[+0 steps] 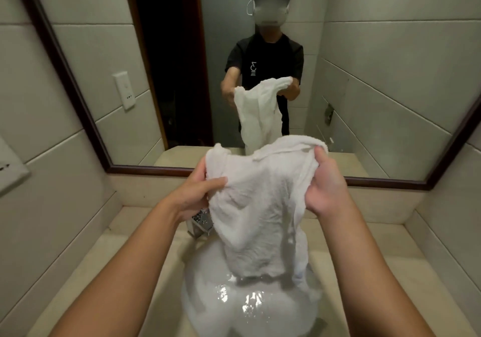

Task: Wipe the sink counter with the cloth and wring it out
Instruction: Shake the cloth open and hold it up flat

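A white wet cloth [257, 206] hangs spread out above the white sink basin [208, 284]. My left hand [197, 190] pinches its upper left edge between thumb and fingers. My right hand [325, 183] grips its upper right edge, fingers curled into the fabric. The cloth's lower end dangles into the basin, where water glistens. The beige sink counter [130, 258] surrounds the basin on both sides.
A chrome faucet [201, 223] pokes out behind the cloth's left side. A dark-framed mirror [182, 76] fills the wall ahead and reflects a person holding the cloth. Tiled walls close in left and right; a wall socket [124, 90] appears in the reflection.
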Demonstrator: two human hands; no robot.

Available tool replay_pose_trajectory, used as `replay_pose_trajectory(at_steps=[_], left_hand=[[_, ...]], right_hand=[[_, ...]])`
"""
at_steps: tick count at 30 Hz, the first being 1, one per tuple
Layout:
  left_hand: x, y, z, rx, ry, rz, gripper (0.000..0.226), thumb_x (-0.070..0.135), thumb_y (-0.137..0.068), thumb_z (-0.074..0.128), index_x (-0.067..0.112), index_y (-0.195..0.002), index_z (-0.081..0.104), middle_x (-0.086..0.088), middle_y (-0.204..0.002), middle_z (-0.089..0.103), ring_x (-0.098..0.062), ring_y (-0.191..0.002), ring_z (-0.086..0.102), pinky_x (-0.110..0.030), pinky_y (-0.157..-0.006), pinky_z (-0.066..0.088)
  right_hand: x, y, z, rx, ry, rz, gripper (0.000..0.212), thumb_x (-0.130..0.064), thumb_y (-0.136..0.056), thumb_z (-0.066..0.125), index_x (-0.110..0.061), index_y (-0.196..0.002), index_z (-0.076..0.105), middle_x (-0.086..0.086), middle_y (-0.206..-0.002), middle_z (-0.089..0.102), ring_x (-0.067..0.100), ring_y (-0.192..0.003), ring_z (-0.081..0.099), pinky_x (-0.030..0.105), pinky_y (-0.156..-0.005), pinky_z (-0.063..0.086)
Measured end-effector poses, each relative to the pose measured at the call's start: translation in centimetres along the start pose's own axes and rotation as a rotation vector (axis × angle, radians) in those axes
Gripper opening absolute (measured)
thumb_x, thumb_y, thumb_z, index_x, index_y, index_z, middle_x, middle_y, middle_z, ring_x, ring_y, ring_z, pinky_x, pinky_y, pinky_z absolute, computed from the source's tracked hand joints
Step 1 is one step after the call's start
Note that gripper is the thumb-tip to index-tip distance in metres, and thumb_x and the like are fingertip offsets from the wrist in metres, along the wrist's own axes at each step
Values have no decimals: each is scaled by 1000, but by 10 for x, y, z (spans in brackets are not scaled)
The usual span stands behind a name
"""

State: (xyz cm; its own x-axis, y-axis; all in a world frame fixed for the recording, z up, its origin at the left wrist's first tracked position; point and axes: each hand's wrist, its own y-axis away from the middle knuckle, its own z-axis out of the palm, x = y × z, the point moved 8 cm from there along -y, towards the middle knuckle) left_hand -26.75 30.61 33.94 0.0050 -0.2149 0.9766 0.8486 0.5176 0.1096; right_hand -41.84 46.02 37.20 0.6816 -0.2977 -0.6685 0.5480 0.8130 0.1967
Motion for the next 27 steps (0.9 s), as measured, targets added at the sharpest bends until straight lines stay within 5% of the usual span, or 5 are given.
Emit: replay_pose_trajectory(at_steps=[5, 10, 18, 23, 27], left_hand=[[1, 3, 6, -38, 65, 105, 105, -16, -71, 73, 51, -140, 30, -2, -136, 56, -27, -121, 59, -48, -87, 55], [5, -8, 19, -3, 84, 125, 99, -5, -68, 74, 46, -143, 32, -9, -134, 54, -31, -120, 57, -48, -92, 53], [12, -7, -10, 181, 237, 99, 60, -2, -89, 59, 36, -134, 46, -14, -124, 63, -32, -104, 67, -44, -77, 58], [10, -9, 4, 147, 270, 71, 76, -5, -89, 58, 43, -142, 32, -15, -127, 59, -29, -98, 70, -44, -76, 57], [5, -10, 0, 159, 199, 31, 90, -8, -86, 58, 49, -146, 21, -14, -134, 52, -31, -109, 63, -41, -73, 58]], right_hand=[[-15, -15, -14, 17, 122, -70, 41, -49, -84, 55, -17, -107, 65, 12, -115, 67, 27, -110, 60, 37, -89, 50], [95, -8, -56, 74, 317, 358, 50, -49, -74, 49, -13, -99, 75, 14, -106, 73, 30, -89, 71, 35, -86, 50], [72, -12, -58, -85, -230, 70, 38, -26, -90, 47, -4, -113, 67, 18, -112, 68, 33, -109, 63, 42, -99, 47], [156, -5, -49, -15, -14, 266, 70, -70, -87, 47, -17, -129, 65, 15, -125, 67, 34, -118, 60, 48, -104, 43], [137, -10, -50, -22, -79, 207, 39, -37, -80, 56, -8, -102, 69, 14, -99, 69, 30, -96, 65, 37, -90, 46]])
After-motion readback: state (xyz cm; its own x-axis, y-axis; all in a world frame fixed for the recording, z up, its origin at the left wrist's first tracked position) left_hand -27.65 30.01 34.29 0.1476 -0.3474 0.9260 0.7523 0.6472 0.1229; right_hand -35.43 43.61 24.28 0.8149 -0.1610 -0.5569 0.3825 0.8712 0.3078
